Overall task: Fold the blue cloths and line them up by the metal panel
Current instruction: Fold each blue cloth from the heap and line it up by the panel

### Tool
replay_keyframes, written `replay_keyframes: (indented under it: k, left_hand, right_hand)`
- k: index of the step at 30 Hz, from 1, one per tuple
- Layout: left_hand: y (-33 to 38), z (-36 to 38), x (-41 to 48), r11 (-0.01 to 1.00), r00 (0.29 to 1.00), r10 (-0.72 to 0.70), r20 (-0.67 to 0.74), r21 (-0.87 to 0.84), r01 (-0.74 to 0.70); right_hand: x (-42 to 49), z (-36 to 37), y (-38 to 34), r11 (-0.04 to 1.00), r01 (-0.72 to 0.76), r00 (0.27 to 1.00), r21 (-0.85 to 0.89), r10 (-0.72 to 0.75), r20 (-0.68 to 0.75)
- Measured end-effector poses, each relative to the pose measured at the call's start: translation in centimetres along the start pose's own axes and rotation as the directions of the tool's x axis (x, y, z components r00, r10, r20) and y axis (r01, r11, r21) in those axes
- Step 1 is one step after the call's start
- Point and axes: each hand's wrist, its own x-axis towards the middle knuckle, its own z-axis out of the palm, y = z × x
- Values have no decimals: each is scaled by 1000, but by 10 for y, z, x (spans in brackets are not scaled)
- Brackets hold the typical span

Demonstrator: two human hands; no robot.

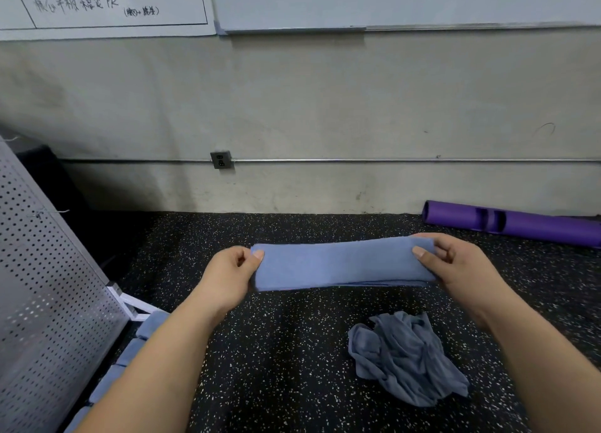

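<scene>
The blue cloth [341, 265] is folded into a long, flat strip. It is held out in front of the person, above the speckled floor [276, 351], about in the middle of the view. One hand is at each short end. I think it is held this way to keep the layers flat and the edges even, so the fold does not fall open. A row of folded cloths [107, 380] lies on the floor right beside the metal panel [48, 286] on the left, and one arm hides part of it. That looks like the line where this cloth should go too. A crumpled cloth [406, 358] sits in a heap on the floor near the right arm, well apart from the row. It is most likely waiting to be folded. A purple roller [520, 226] lies by the wall and has no part in the job. Both arms reach forward, nearly straight. The left hand [232, 270] pinches the left end, with the thumb on top and the other fingers curled under. The right hand [455, 263] grips the right end the same way, with its thumb lying flat on the cloth.
</scene>
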Motion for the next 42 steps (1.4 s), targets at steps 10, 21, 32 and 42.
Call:
replay_keyframes:
  k: [10,21,32,42]
  left_hand:
    - [12,59,-30,825,970,-79,231,561,-66]
    - [29,115,-48,945,831,306,465,-253,-207]
    - [43,110,-54,896,938,244,247,-426,-121]
    - [33,99,-48,936,892,281,354,-308,-173]
  right_hand:
    - [-13,47,-39,797,412,909,-441,-394,137]
    - [-13,60,-46,926,339,936,-168,-314,158]
    - [-5,61,-29,982,-69,995,175,54,89]
    - [-10,79,-23,978,33,999,205,-24,-44]
